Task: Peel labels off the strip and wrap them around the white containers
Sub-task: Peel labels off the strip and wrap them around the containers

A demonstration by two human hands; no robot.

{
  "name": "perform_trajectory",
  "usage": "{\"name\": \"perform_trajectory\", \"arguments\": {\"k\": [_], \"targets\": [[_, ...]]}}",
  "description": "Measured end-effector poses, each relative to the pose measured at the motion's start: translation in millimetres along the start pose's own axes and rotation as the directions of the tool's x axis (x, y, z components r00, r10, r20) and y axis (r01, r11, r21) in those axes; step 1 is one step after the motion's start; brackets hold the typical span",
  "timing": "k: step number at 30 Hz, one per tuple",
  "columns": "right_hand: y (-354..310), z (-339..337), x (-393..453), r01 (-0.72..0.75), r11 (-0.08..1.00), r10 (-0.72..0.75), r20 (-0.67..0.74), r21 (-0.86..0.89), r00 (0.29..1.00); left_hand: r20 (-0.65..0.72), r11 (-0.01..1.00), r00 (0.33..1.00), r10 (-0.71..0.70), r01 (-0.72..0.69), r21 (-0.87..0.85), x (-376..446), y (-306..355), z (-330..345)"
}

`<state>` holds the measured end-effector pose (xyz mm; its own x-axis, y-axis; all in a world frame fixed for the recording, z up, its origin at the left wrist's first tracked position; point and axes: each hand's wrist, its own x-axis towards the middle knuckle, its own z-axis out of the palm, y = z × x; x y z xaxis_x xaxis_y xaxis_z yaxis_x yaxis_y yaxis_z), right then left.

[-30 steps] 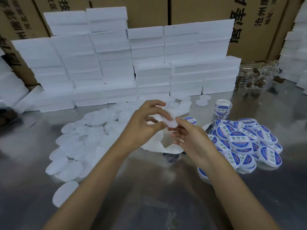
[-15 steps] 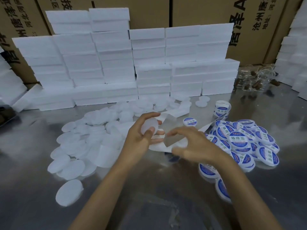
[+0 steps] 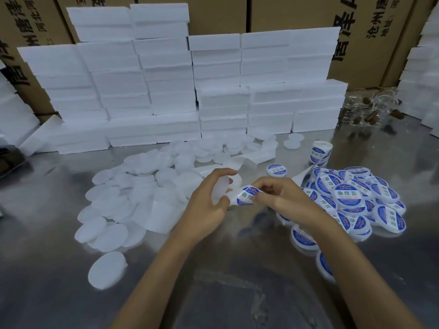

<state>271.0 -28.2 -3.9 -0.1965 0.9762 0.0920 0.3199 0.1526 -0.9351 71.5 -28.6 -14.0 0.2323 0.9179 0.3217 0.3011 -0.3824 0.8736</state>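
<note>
One label [image 3: 247, 198] sat pinched in the right hand's [image 3: 282, 198] fingertips, touching the container [image 3: 219, 189] gripped edgewise between the left hand's [image 3: 209, 200] thumb and fingers. Off-centre contact could have creased it.

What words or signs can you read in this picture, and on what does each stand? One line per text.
"助焊膏": labelled container atop the right pile.
"助焊": label pinched by the right hand.
"沧州唐", "地址": cardboard box behind.
"唐泽": the same box, large print.
Smaller print on the labels: too blurred.
</note>
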Motion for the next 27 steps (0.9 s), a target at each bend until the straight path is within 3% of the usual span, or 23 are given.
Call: {"name": "perform_trajectory", "arguments": {"k": [3,8,14,27], "targets": [[1.1,3.4,0.5,0.025,0.999,-0.024,-0.016,0.047,1.0,-0.003,0.999,1.0,-0.006,0.006,0.033,2.0,-4.6,1.9],[2.9,11.1,4.3,0.097,0.995,-0.093,-0.116,0.027,0.989,-0.023,0.997,0.998,-0.054,0.052,-0.053,4.9,-8.4,1.0],[3.4,14.5,4.1,0.153,0.983,-0.164,-0.106,-0.104,0.981,-0.03,0.997,0.997,-0.066,0.064,-0.046,8.1,-9.8,-0.8],[-1.2,18.1,0.5,0.151,0.971,-0.172,-0.102,-0.186,0.98,-0.03,0.999,0.998,-0.052,0.052,-0.01,6.4,-5.2,1.0]]}}
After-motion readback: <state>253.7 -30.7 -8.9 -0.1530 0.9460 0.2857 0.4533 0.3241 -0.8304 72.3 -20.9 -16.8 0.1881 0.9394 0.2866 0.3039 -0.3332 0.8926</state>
